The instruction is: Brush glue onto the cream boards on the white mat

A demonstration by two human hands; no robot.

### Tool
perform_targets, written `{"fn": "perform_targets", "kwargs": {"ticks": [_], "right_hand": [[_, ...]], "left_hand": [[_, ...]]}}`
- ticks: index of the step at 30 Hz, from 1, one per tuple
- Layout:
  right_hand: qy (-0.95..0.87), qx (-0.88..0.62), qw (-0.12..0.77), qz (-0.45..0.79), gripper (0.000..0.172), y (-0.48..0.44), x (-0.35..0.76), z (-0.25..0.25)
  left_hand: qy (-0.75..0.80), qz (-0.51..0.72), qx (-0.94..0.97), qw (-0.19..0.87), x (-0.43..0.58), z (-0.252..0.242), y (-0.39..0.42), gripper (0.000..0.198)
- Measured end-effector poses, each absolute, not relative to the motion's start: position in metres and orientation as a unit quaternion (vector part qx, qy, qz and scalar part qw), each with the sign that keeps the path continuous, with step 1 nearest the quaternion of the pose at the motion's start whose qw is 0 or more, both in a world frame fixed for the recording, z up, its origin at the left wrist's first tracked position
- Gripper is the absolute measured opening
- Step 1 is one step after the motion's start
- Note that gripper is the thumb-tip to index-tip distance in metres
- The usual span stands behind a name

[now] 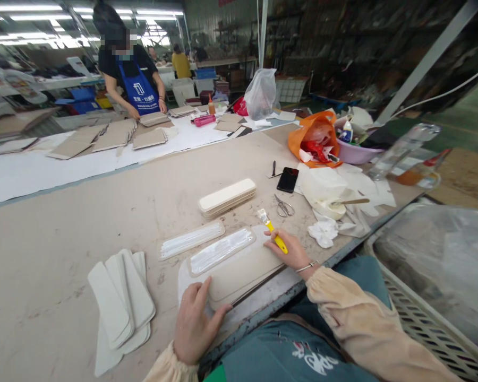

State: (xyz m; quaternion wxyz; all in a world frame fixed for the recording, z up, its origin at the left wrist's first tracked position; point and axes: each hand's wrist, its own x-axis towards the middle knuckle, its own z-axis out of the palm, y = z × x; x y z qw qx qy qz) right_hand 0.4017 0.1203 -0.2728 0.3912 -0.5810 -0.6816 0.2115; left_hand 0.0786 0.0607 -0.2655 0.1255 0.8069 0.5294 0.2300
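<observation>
My right hand [290, 250] is closed around the yellow handle of a brush [276, 236], whose bristles carry white paste. Its fingertips rest near the right end of a long beige panel [239, 276] at the table's front edge. My left hand [197, 321] lies on the panel's left end, thumb and fingers spread. Just beyond the panel are two rounded strips, a nearer one [222, 251] and a farther one [191, 240], both coated with glossy white paste. A neat stack of cream strips [228, 197] stands behind them. Several pale rounded pieces [121, 302] lie fanned out at the left.
Scissors [283, 206], a phone [288, 180] and a white paste tub [330, 204] with a stick sit to the right. Beyond are an orange bag [314, 139], a purple basin [357, 153] and a clear bottle [402, 151]. Across the table a co-worker [133, 79] handles cardboard pieces.
</observation>
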Motion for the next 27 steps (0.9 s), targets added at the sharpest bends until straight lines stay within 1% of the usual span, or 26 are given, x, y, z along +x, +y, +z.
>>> {"fn": "perform_targets", "kwargs": {"ticks": [2,4,6,7,9,14,16,18,20,22,24,27], "right_hand": [[-0.68,-0.586,0.388,0.207,0.016,0.118,0.405,-0.277],[-0.681,-0.588,0.385,0.209,0.016,0.116,0.407,-0.279],[-0.687,-0.58,0.385,0.21,0.015,0.115,0.407,-0.28],[-0.69,-0.574,0.388,0.209,0.014,0.115,0.406,-0.281],[-0.694,-0.566,0.396,0.204,0.013,0.116,0.405,-0.282],[-0.682,-0.572,0.419,0.18,0.011,0.113,0.403,-0.276],[-0.682,-0.567,0.431,0.168,0.01,0.106,0.404,-0.264],[-0.671,-0.559,0.453,0.177,0.009,0.094,0.402,-0.249],[-0.632,-0.553,0.489,0.238,0.012,0.082,0.395,-0.236],[-0.579,-0.541,0.504,0.342,0.019,0.07,0.384,-0.226],[-0.548,-0.529,0.477,0.438,0.023,0.063,0.368,-0.219],[-0.54,-0.517,0.415,0.518,0.027,0.06,0.342,-0.213]], "left_hand": [[0.489,0.227,0.834,0.114,0.079,-0.268,0.065,0.089],[0.466,0.192,0.854,0.13,0.081,-0.269,0.071,0.108],[0.457,0.15,0.864,0.15,0.083,-0.272,0.077,0.119],[0.453,0.137,0.867,0.157,0.084,-0.274,0.08,0.122],[0.446,0.128,0.871,0.163,0.084,-0.279,0.085,0.118],[0.428,0.168,0.874,0.155,0.081,-0.289,0.085,0.097],[0.428,0.189,0.869,0.162,0.081,-0.29,0.08,0.094],[0.439,0.217,0.853,0.18,0.08,-0.29,0.073,0.096],[0.452,0.248,0.831,0.207,0.08,-0.292,0.066,0.098],[0.457,0.279,0.812,0.233,0.079,-0.296,0.061,0.098],[0.459,0.305,0.796,0.252,0.078,-0.3,0.057,0.097],[0.47,0.33,0.772,0.275,0.077,-0.306,0.055,0.094]]}}
